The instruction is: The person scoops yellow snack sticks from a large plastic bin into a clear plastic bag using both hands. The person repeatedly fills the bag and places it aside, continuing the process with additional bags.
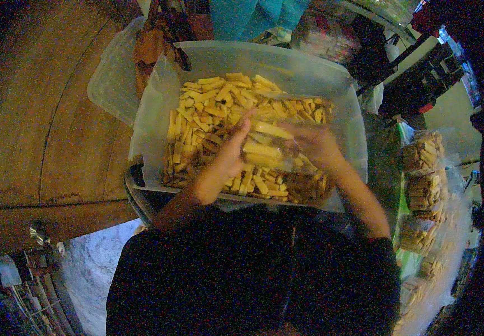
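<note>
A translucent plastic bin (246, 50) stands in front of me, with a deep layer of yellow stick-shaped snack pieces (208, 98) inside. Above this layer my left hand (227, 155) and my right hand (315, 140) hold a small clear plastic bag (263, 147) between them. Pale yellow sticks show through the bag's shiny film. The left thumb points up along the bag's near left side, and the right fingers are at its right side. Motion blur hides the exact grip of the fingertips.
Filled clear bags of sticks (422, 193) stand in a row at the right. A translucent lid (114, 80) leans beyond the bin's left side, next to a wooden post (147, 46). Brown wooden boards (57, 105) spread at the left. Teal cloth (254, 19) hangs behind the bin.
</note>
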A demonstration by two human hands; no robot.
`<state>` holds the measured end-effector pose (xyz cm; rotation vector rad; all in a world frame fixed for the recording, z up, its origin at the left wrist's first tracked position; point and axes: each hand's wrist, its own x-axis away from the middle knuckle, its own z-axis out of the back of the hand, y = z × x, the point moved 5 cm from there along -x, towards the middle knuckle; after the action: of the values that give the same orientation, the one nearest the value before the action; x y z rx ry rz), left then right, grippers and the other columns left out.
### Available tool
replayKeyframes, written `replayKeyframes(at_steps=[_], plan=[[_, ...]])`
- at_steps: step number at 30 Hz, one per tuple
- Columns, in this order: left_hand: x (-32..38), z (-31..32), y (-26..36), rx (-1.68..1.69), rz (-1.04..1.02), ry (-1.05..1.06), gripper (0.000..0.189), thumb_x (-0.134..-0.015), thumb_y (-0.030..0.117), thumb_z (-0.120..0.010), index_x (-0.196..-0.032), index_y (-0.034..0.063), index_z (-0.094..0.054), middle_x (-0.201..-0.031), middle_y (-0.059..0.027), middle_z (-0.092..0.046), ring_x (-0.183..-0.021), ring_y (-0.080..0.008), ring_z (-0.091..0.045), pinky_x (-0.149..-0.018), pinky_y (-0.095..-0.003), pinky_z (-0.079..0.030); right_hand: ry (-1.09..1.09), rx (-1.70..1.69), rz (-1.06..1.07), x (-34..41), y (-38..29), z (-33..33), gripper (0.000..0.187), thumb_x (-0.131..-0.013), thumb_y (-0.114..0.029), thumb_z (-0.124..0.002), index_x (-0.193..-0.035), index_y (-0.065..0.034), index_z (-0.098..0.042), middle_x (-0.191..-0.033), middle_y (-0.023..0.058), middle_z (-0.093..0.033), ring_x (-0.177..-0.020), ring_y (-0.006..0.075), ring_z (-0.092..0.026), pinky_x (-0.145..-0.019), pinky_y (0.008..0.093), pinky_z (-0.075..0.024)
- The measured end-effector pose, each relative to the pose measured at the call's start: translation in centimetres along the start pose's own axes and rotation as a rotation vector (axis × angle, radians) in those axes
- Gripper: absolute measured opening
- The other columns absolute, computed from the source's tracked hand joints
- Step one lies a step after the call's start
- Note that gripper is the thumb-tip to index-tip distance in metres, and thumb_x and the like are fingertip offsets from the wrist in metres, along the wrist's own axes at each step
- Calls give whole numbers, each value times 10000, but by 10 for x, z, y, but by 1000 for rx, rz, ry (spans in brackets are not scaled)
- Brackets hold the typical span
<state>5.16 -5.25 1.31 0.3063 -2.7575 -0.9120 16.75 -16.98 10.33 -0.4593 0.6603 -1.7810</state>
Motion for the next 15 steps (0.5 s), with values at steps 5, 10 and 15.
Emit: replayKeyframes(at_steps=[5, 10, 15], plan=[[-2, 4, -3, 14, -13, -46, 565, -937, 515, -480, -1427, 284, -317, -1363, -73, -466, -1173, -274, -520, -901, -504, -492, 139, 303, 375, -6, 14, -16, 422, -804, -70, -655, -1206, -194, -635, -1012, 108, -680, -827, 299, -664, -732, 367, -541], [6, 1, 5, -55, -23, 43, 535, -940, 518, -473, -1404, 274, -365, -1345, -79, -487, -1150, -273, -540, -885, -485, -505, 48, 472, 337, -2, -1, -20, 391, -826, -121, -613, -1207, -211, -626, -1033, 100, -677, -886, 299, -644, -761, 387, -523], [8, -5, 5, -64, -20, 41, 537, -935, 529, -474, -1396, 266, -390, -1357, -61, -480, -1137, -266, -548, -885, -464, -508, -74, 226, 212, -6, -12, -25, 337, -914, -304, -488, -1170, -121, -606, -1072, 151, -635, -998, 352, -597, -882, 452, -468]])
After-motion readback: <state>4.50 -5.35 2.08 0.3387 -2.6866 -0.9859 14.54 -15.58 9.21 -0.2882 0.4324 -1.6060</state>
